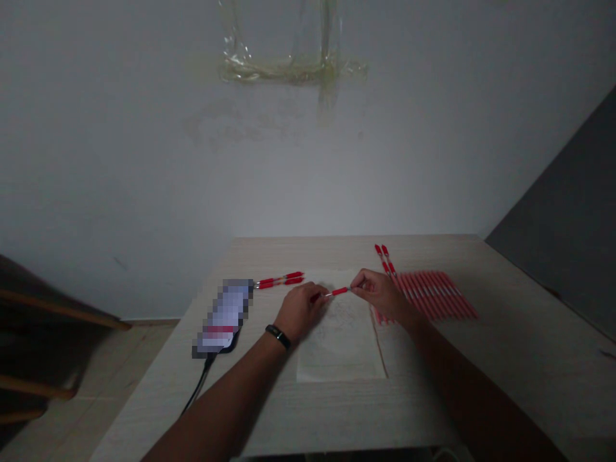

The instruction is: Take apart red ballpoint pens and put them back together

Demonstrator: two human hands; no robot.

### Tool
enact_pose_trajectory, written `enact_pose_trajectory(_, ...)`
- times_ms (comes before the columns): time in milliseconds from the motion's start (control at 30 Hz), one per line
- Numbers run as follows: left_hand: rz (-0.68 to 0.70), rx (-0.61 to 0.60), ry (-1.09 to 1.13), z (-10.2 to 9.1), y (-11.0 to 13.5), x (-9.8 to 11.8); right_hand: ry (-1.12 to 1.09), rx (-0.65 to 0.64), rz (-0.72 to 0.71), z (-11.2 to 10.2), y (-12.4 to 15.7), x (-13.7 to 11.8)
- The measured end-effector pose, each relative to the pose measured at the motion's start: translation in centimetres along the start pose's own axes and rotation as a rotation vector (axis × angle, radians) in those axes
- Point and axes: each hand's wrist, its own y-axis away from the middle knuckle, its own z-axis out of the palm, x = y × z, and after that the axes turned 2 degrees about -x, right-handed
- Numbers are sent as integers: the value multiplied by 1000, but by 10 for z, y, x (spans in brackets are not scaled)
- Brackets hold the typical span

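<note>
A slim red pen (339, 291) with silver sections is held level between both hands, above a pale sheet of paper (341, 359) with faint marks. My left hand (301, 308), with a dark band on the wrist, is closed around the pen's left end. At its right end, my right hand (380, 292) pinches the metal tip between thumb and fingers. Two similar red pens (282, 280) lie to the left of my left hand. Two more red pens (385, 258) lie just beyond my right hand. The fingers cover both ends of the held pen.
A row of several pinkish-red pens (440, 295) lies right of the paper, partly behind my right hand. A pixelated phone (224, 317) with a black cable (195, 388) is at the left of the table (269, 423). Behind stands a wall (144, 160) with tape (289, 72).
</note>
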Motion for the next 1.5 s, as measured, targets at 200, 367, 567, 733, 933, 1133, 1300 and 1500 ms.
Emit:
enact_pose_trajectory(200, -1, -5, -8, 0, -1, 0, -4, -31, 85, 3, 5, -5)
enact_pose_trajectory(367, 14, 2, 15, 0, -1, 1, 141, -16, 47, 7, 6, -9)
enact_pose_trajectory(567, -6, 11, 14, 0, -1, 1, 178, -18, -23, 2, 7, -16)
enact_pose_trajectory(733, -5, 15, -4, -1, 0, 1, 188, -3, -71, -1, 8, -17)
enact_pose_trajectory(933, -10, 10, 2, -2, 0, 4, 193, -47, -93, 1, 7, -14)
enact_pose_trajectory(1133, -13, 13, 2, -2, 0, 3, 199, -40, -95, 0, 6, -15)
enact_pose_trajectory(1300, 8, 16, 22, -1, -1, 2, 268, -90, -246, -1, 3, -16)
enact_pose_trajectory(1500, -7, 22, 11, 0, -1, 2, 204, -48, -132, -2, 6, -15)
